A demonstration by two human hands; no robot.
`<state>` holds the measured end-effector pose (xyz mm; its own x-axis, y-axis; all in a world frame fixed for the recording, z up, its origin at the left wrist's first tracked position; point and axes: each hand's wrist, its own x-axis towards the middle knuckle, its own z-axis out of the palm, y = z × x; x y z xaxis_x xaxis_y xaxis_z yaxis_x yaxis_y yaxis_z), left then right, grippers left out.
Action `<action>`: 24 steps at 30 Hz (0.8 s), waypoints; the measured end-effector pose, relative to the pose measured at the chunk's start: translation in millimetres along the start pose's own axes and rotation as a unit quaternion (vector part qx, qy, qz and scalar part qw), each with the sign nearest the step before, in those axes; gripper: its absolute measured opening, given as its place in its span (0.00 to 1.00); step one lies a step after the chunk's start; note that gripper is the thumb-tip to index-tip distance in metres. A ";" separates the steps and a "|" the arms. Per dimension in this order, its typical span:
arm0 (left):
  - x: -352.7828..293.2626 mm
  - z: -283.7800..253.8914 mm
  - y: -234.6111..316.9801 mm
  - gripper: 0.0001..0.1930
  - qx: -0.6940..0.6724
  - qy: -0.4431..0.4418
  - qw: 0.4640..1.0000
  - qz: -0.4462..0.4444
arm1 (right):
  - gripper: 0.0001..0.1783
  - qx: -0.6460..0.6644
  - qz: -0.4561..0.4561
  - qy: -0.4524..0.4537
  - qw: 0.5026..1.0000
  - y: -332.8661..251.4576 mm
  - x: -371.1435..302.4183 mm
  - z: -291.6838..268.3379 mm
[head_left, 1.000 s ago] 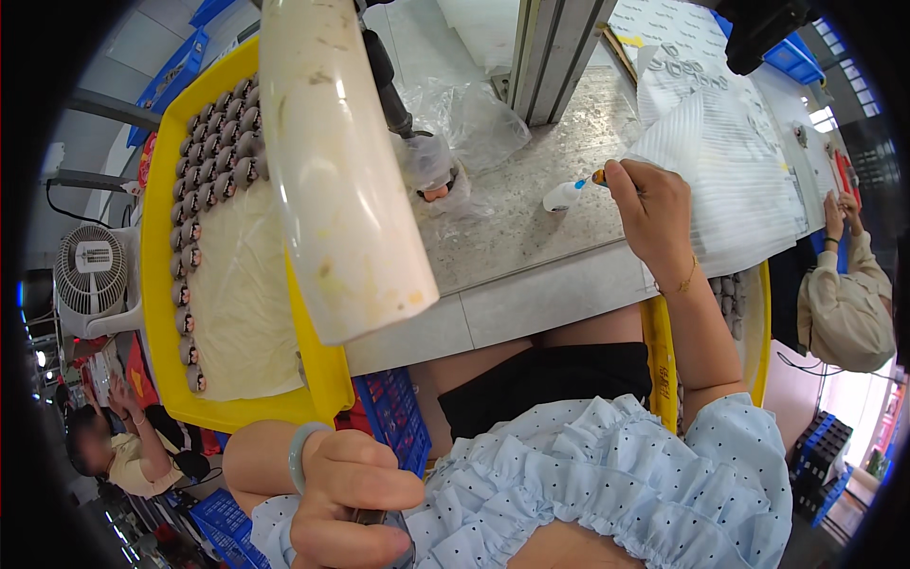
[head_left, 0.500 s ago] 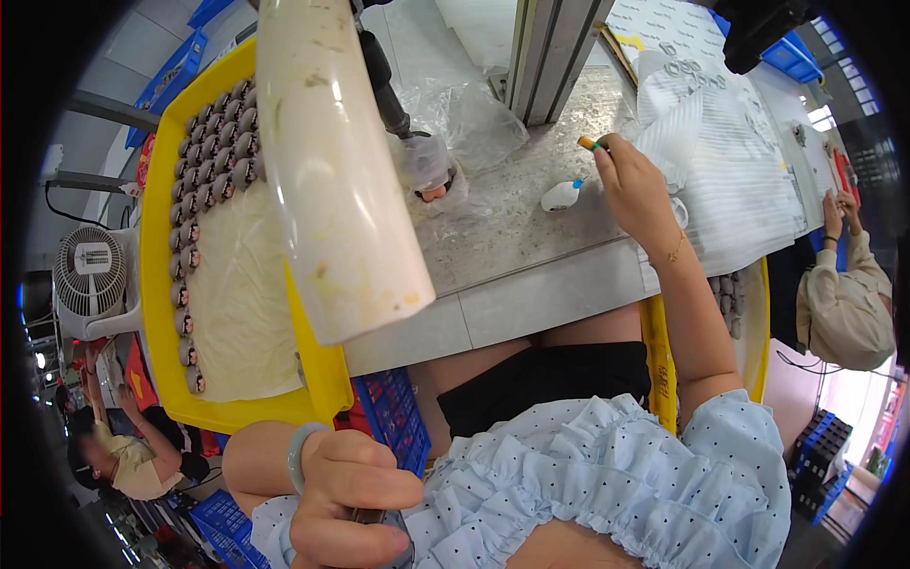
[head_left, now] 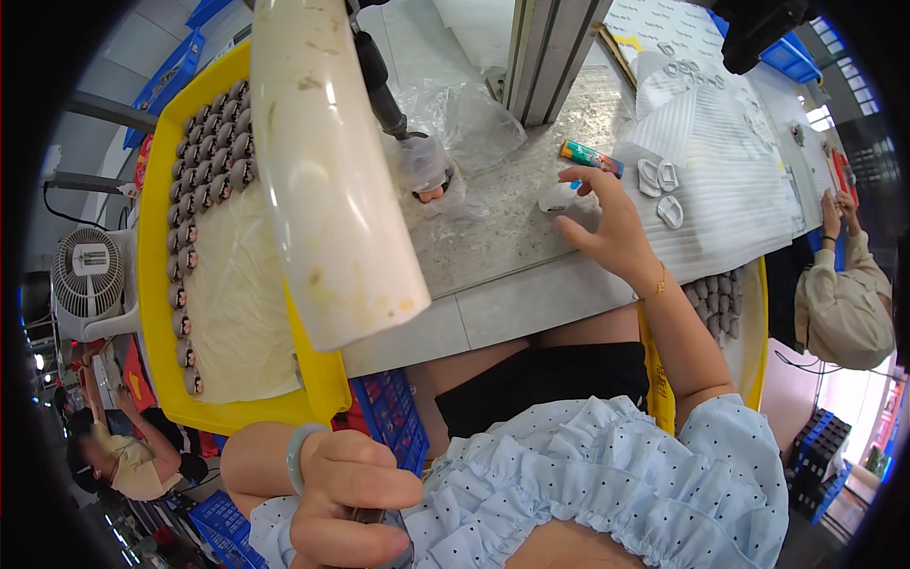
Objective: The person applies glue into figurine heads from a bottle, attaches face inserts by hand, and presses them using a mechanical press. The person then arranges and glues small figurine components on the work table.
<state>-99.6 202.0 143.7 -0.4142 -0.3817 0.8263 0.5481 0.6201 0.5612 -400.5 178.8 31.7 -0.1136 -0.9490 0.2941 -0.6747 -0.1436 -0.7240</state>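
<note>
My right hand (head_left: 611,223) is open over the metal-topped bench, thumb and fingers spread on the right side of a small white bottle with a blue cap (head_left: 557,197). Whether it touches the bottle I cannot tell. Just beyond the fingers lies an orange-and-green tube (head_left: 592,158). White ring-shaped parts (head_left: 669,211) rest on the foam sheet to the right of the hand. Low in front of my body, my left hand (head_left: 351,488) is closed in a fist around a small dark thing (head_left: 368,515), mostly hidden by the fingers.
A large cream pipe (head_left: 332,190) hangs over the bench's left part. Left of it, a yellow tray (head_left: 327,379) holds rows of grey figure pieces (head_left: 216,152). A metal post (head_left: 555,62) rises behind crumpled plastic film (head_left: 474,123). Another person (head_left: 844,294) works at far right.
My right hand has let go of the orange-and-green tube, which now lies on the bench. It has moved down and left to the white bottle, fingers opened. My left hand stays put.
</note>
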 end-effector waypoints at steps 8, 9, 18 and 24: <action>0.3 1.3 1.7 0.26 -0.006 0.014 1.000 -0.003 | 0.19 -0.082 0.011 0.002 0.997 16.0 20.1 6.3; -0.9 -1.0 1.4 0.26 -0.004 0.003 1.000 0.002 | 0.20 -0.093 0.003 0.019 0.995 16.7 25.3 6.3; -0.9 -0.2 1.2 0.26 0.002 0.002 1.000 0.016 | 0.19 -0.090 0.049 0.007 0.995 28.1 50.4 8.7; -0.5 0.0 -0.1 0.27 0.010 -0.001 1.000 0.009 | 0.17 0.082 -0.021 0.172 0.982 -22.1 5.3 -13.4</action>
<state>-99.5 202.1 143.2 -0.4058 -0.3695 0.8360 0.5403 0.6408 0.5455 -396.0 180.7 57.6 -0.3461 -0.7949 0.4984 -0.5610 -0.2504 -0.7890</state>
